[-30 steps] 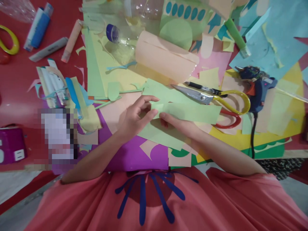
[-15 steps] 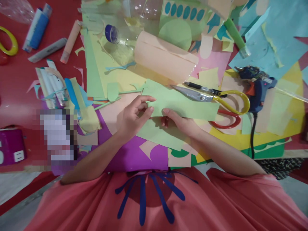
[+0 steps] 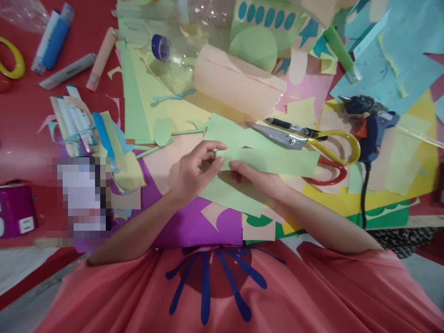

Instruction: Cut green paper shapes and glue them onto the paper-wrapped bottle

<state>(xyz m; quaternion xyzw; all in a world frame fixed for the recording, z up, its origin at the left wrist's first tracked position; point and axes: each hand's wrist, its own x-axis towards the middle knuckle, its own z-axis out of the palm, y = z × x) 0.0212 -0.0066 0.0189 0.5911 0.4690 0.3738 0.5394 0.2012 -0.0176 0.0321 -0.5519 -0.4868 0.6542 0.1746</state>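
A strip of light green paper (image 3: 277, 161) is held between my two hands, above a larger green sheet (image 3: 231, 196). My left hand (image 3: 199, 166) pinches the strip's left end between thumb and fingers. My right hand (image 3: 255, 175) grips its lower edge, thumb on top and fingers mostly hidden beneath. Just beyond the strip lie scissors (image 3: 294, 138) with one yellow and one red handle loop, partly covered by the paper. A black pen (image 3: 287, 126) rests behind their blades.
A plastic bottle (image 3: 173, 69) wrapped in peach paper (image 3: 239, 83) lies at the back. To the right is a blue glue gun (image 3: 376, 134) with its cord running toward me. Markers (image 3: 74, 122) and a blurred-out rectangular object (image 3: 85, 196) are at left. Paper scraps surround everything.
The green strip has shifted slightly right and toward me, and its upper edge now stands apart from the sheet behind. My left hand moved slightly right with it.
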